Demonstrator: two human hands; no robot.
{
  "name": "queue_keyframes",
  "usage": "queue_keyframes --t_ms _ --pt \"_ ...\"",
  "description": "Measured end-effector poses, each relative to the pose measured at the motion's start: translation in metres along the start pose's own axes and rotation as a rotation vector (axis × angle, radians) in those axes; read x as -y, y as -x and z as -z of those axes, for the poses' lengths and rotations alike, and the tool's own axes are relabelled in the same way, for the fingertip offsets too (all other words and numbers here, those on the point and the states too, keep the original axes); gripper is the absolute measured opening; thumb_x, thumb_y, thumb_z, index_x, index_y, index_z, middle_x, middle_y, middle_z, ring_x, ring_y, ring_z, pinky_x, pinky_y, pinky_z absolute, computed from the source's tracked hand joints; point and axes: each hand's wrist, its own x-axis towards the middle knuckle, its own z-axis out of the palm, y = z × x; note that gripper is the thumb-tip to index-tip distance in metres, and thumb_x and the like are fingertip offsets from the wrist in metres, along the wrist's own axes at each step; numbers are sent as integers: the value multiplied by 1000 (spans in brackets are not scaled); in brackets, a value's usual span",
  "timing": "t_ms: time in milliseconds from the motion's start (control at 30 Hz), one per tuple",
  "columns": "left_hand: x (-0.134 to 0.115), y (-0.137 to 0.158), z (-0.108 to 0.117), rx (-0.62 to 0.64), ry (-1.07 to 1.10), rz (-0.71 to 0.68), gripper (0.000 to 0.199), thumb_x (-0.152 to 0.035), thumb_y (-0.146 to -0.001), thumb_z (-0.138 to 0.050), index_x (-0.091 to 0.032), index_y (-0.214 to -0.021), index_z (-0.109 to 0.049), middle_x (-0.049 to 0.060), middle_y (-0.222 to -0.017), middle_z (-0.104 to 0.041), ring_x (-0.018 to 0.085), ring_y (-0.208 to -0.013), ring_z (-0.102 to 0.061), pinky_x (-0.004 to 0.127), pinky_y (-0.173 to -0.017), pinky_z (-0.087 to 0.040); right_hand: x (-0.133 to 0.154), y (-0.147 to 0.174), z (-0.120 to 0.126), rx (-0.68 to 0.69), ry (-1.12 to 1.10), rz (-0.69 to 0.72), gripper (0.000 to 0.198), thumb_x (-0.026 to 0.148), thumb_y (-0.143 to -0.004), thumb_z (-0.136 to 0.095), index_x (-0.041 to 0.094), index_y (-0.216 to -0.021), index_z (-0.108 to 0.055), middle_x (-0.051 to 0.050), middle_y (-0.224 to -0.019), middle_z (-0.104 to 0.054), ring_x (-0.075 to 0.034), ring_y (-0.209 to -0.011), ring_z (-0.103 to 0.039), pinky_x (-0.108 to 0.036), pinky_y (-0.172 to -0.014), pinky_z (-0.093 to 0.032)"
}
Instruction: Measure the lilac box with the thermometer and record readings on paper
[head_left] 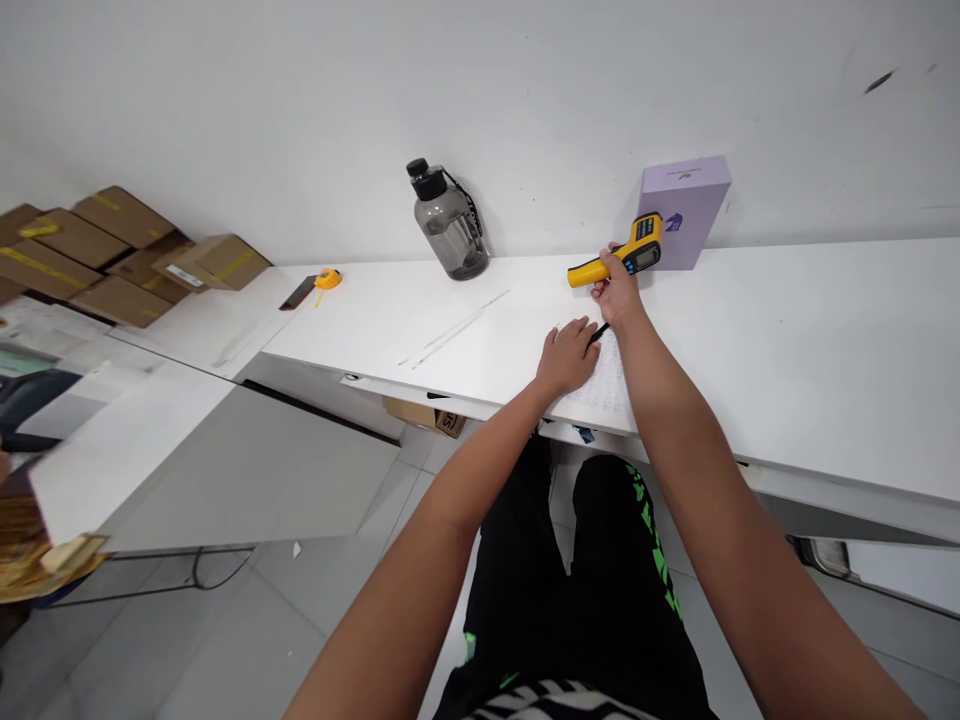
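Note:
My right hand [619, 290] is wrapped round the handle of a yellow and black infrared thermometer [646, 235], lifted above the white table with its small display facing up. Flat on a sheet of paper covered in writing [604, 385] rests my left hand [568, 357], fingers stretched out. A black pen [598, 334] lies at its fingertips, reaching toward my right hand; whether the fingers press on it I cannot tell. Behind the thermometer a lilac box [690, 215] stands upright against the wall, partly hidden by it.
A grey translucent water jug [454, 225] leans slightly near the wall. Further left are a yellow tape measure [328, 279] and a dark flat object [298, 293]. Stacked cardboard boxes [112, 235] fill the far left. The white table's [810, 350] front edge runs before my legs.

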Motion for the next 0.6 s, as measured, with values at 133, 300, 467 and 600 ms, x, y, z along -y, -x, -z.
queue_keyframes --t_ms 133,300,467,600 --pt "0 0 -1 -2 12 -1 53 -37 -104 -30 -24 -154 -44 2 -168 -35 17 -156 -29 44 -131 -18 -1 -1 2 -8 0 -2 59 55 -63 -85 33 -113 -63 9 -79 -54 -3 -50 -35 -20 -45 -28" --pt "1 -1 -3 -3 24 -10 55 -37 -103 -31 -21 -154 -43 4 -168 -35 19 -157 -28 46 -131 -17 0 -1 3 13 52 10 54 57 -69 -82 29 -111 -62 8 -80 -54 -4 -51 -36 -20 -47 -29" --pt "1 -1 -2 -6 18 -12 54 -38 -103 -33 -22 -153 -45 4 -167 -36 19 -156 -29 46 -131 -17 -4 -2 2 -41 122 75 60 62 -78 -75 25 -122 -58 8 -78 -51 -5 -52 -35 -20 -47 -29" --pt "0 0 0 6 18 -6 57 -43 -101 -37 -22 -154 -44 5 -168 -34 20 -157 -29 46 -131 -17 -9 -3 4 -59 220 158 65 64 -80 -71 20 -126 -57 3 -84 -55 -8 -60 -45 -23 -51 -38"
